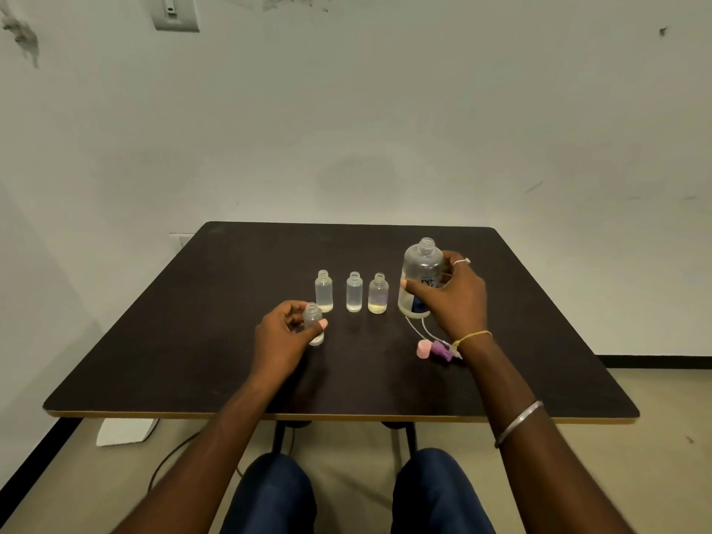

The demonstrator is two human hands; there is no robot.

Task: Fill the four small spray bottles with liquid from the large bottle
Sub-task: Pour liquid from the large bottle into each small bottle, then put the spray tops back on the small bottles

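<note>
Showing only partly: large bottle label.

Place: a bare, plain room, most like a spare office.
Walls: a scuffed white wall with a switch plate.
Furniture: one dark tabletop against the wall.
Floor: beige floor, black skirting, a loose cable.
</note>
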